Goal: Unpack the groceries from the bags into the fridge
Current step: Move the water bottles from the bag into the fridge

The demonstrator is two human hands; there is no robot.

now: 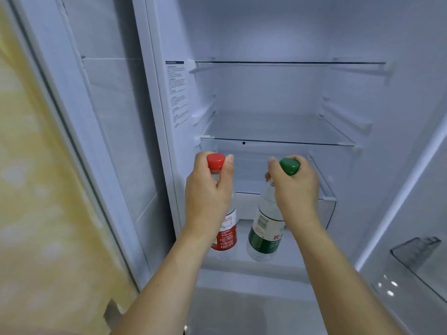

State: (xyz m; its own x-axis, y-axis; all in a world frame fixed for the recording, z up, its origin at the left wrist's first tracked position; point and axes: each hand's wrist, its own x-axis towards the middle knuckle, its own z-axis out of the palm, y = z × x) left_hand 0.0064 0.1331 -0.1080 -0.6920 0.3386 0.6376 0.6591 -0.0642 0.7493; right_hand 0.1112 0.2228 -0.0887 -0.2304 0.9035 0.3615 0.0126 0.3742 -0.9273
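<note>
I face an open white fridge (278,32). My left hand (208,189) grips the neck of a clear water bottle with a red cap and red label (226,234), held upright. My right hand (295,187) grips the neck of a second water bottle with a green cap and green label (263,235), tilted so its base leans left. Both bottles hang in front of the fridge's lower part, over the transparent drawer (329,209). I cannot tell whether their bases touch anything.
Two glass shelves, the upper (290,62) and the lower (278,141), span the fridge and hold nothing. A transparent door bin (416,257) sits at the lower right. The fridge's left door panel (108,117) stands open, with a yellow patterned surface (36,189) beyond it.
</note>
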